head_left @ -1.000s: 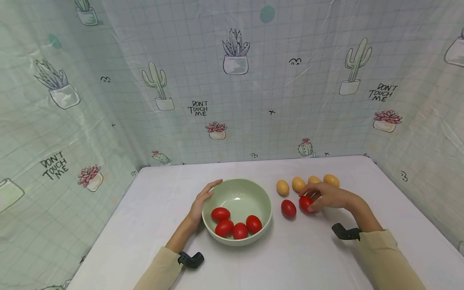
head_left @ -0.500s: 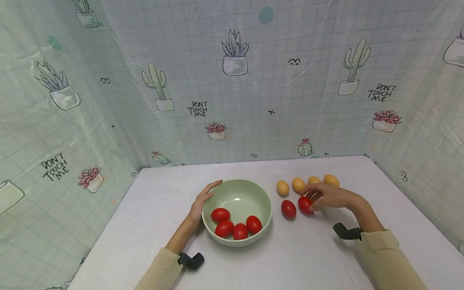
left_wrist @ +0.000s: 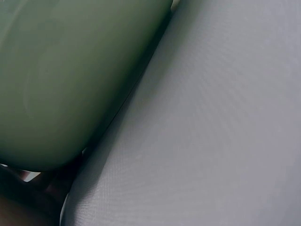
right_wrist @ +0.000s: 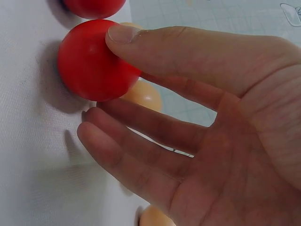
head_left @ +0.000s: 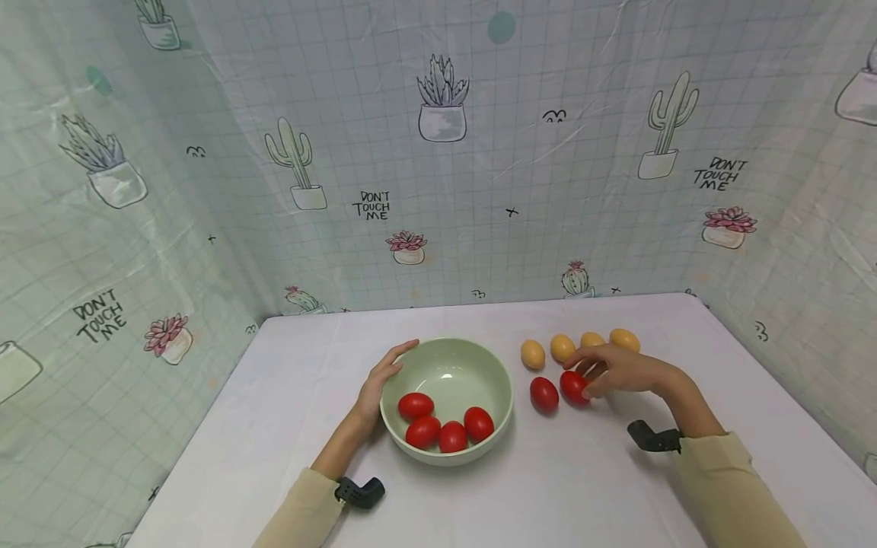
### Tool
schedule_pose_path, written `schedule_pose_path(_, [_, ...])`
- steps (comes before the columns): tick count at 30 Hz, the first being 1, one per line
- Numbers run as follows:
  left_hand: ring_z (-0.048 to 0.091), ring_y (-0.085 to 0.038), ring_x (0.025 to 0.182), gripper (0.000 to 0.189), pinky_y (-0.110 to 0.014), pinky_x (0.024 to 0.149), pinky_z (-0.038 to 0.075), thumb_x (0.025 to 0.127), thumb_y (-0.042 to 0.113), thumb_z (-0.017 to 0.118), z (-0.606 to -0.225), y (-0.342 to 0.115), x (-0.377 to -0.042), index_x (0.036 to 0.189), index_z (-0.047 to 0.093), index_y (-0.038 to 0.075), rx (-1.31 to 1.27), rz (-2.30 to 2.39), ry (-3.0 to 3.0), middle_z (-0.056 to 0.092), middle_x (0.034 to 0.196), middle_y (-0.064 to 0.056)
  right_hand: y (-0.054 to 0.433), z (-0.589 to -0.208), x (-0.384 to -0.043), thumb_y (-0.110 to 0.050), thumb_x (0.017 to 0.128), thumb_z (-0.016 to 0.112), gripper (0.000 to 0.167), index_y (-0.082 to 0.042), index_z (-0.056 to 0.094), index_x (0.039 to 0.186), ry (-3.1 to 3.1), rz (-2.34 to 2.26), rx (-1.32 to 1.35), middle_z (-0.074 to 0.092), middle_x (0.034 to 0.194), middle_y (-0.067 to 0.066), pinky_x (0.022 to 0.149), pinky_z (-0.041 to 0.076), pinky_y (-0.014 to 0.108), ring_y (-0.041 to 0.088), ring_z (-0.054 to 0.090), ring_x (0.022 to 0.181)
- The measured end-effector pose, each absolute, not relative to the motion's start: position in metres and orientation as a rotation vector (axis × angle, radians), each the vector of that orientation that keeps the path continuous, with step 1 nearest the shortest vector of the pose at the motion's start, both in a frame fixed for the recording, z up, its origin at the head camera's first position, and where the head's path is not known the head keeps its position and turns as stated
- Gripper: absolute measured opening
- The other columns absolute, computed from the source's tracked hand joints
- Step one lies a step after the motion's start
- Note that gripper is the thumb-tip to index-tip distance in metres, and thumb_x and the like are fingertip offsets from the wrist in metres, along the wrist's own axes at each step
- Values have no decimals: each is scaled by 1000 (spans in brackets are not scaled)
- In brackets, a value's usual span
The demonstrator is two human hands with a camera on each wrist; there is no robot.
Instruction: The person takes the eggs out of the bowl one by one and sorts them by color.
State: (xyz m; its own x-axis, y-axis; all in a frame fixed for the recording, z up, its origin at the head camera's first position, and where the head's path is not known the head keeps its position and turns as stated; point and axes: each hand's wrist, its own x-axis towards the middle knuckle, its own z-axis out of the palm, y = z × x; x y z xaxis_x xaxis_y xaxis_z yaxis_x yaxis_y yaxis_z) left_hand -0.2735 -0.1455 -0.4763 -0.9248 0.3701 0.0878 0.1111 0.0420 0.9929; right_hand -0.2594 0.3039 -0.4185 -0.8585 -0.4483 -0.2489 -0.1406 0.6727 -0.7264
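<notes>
In the head view a pale green bowl (head_left: 448, 459) stands on the white table, with several smooth red eggs (head_left: 452, 438) inside it. My left hand (head_left: 373, 388) rests along the bowl's left side, its fingers stretched by the rim. The bowl's outer wall (left_wrist: 70, 80) fills much of the left wrist view, and most of that hand is hidden there. Right of the bowl, two more red eggs lie on the table. My right hand (head_left: 620, 371) pinches the right-hand red egg (right_wrist: 89, 61) between thumb and index finger; the other fingers extend beside it. The other red egg (head_left: 544, 395) lies close by.
Several yellow eggs (head_left: 533, 355) form a row behind the red ones, the rightmost partly behind my right hand. The white table (head_left: 521, 495) ends at a cactus-print cloth (head_left: 479, 175) hanging at the back and on both sides.
The pinched red egg has shifted slightly left, nearer the other red egg, and shows a little more beyond my right fingers. My left hand and the bowl stay as they were.
</notes>
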Motion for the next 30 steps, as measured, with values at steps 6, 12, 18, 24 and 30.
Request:
schedule_pose_path(6, [38, -32, 152, 52, -17, 110, 45, 109, 24, 23, -475, -145, -273, 158, 40, 22, 495, 1998, 2114, 38, 166, -5, 305, -417, -260, -14, 83, 78, 48, -10, 65, 130, 2477, -1016, -462, 68, 126, 12, 93, 59, 48, 28, 63, 116])
schedule_pose_path(12, [38, -33, 152, 52, -17, 110, 45, 109, 24, 24, -476, -145, -273, 158, 40, 21, 496, 2002, 2108, 38, 166, -6, 308, -411, -258, -16, 84, 80, 52, -7, 64, 133, 2474, -1048, -471, 67, 129, 15, 94, 59, 52, 29, 65, 116])
schedule_pose_path(18, [38, -33, 152, 52, -18, 111, 44, 109, 25, 24, -476, -145, -273, 158, 40, 21, 488, 2005, 2109, 37, 166, -6, 312, -404, -256, -17, 86, 77, 53, -5, 63, 136, 2484, -1065, -516, 63, 132, 20, 94, 60, 51, 31, 64, 117])
schedule_pose_path(24, [41, -29, 150, 52, -18, 111, 44, 109, 23, 25, -477, -144, -273, 158, 41, 20, 472, 2020, 2105, 39, 165, -5, 313, -394, -253, -15, 90, 75, 49, 0, 61, 135, 2512, -1083, -565, 65, 127, 22, 92, 61, 48, 35, 67, 115])
schedule_pose_path(30, [41, -29, 150, 52, -17, 110, 45, 109, 23, 24, -477, -143, -273, 157, 42, 22, 474, 2012, 2120, 39, 165, -3, 312, -390, -253, -14, 91, 75, 47, 0, 60, 133, 2608, -1067, -600, 67, 126, 23, 92, 62, 46, 34, 67, 113])
